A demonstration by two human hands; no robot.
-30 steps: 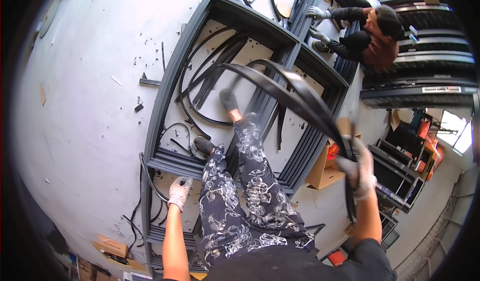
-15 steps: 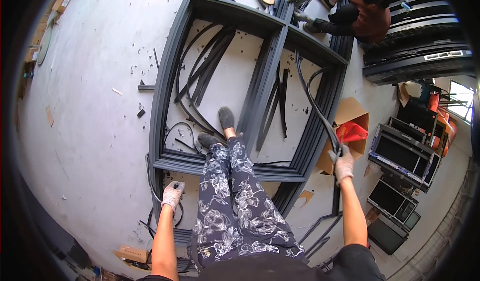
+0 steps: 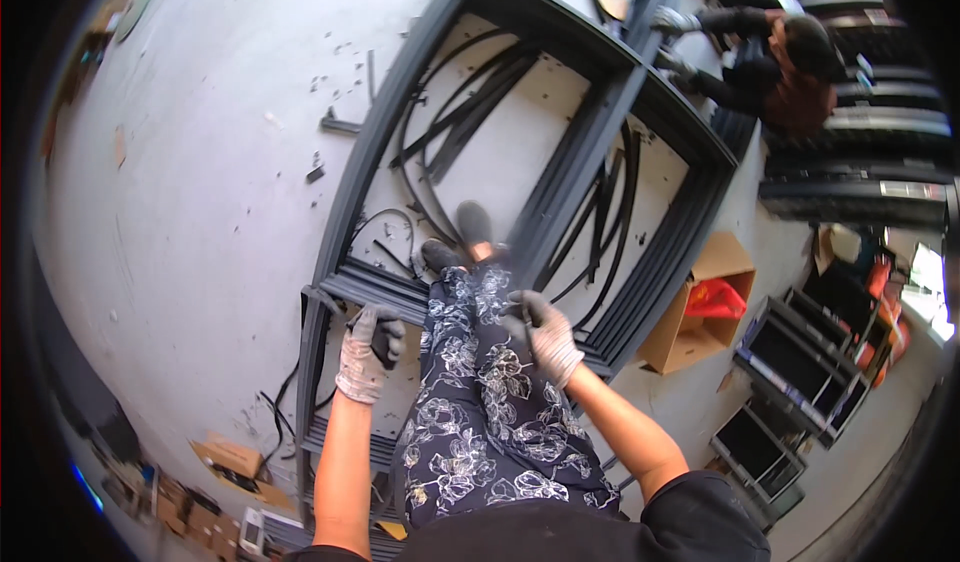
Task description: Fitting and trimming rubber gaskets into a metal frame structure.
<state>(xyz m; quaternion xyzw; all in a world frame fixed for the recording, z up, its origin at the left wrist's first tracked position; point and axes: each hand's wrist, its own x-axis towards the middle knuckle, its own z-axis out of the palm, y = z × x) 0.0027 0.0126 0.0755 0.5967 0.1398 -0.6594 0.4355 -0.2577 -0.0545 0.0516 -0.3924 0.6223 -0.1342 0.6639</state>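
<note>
My left hand (image 3: pixel 371 354), in a white glove with grey fingers, is curled round a small black object (image 3: pixel 384 340) whose kind I cannot make out. It is beside the near crossbar of a stack of dark grey window frames (image 3: pixel 345 202). My right hand (image 3: pixel 548 337), gloved alike, hovers over my patterned trousers, its fingers loosely bent and apart, slightly blurred, with nothing visible in them. Black rubber-like strips (image 3: pixel 627 192) lie inside the right opening of the frames; more dark strips (image 3: pixel 480 112) lie in the left opening, near my shoes (image 3: pixel 474 222).
A co-worker (image 3: pixel 795 67) in gloves crouches at the far right, hands on the frames. An open cardboard box (image 3: pixel 690 337) with a red bag (image 3: pixel 714 299) stands right of the frames. Screened panels (image 3: pixel 800 362) are further right. Small scraps (image 3: pixel 316 169) litter the floor on the left.
My right hand has let go of the black strips and moved left over my legs; the strips now lie in the right opening. My left hand has moved up and right. The view has turned.
</note>
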